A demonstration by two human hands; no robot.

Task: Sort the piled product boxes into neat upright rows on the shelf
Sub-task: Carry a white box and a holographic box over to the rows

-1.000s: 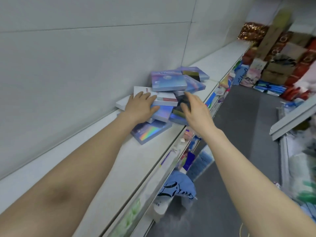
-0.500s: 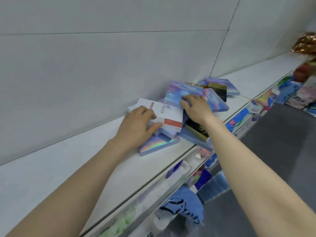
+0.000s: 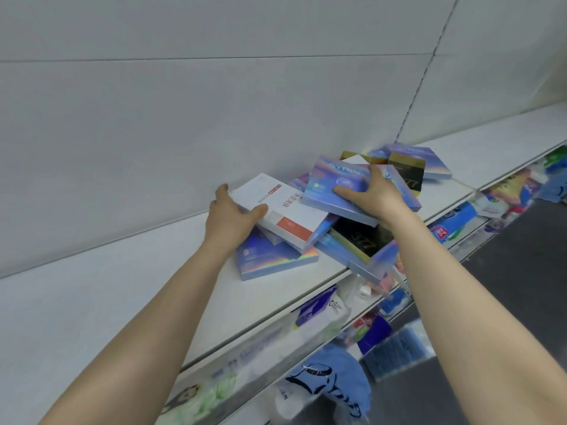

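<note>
Pile of product boxes lying loose and overlapping on the white shelf, close against the grey wall; none stands upright. The left hand grips the near-left end of the white box with the orange band, thumb on its top face and fingers curled round its far edge. The right hand clamps the blue box, thumb across the printed face and fingers over its far side, so that the box sits tilted and overlaps the right end of the white one. Compared with half a second earlier, the left fingers have shifted from the top of the white box to its far edge, and the blue box has been drawn nearer to the white box and lifted at its near side. Beneath lie a black-and-gold box and, flat on the shelf, a holographic box. A lower shelf holds packaged goods.
</note>
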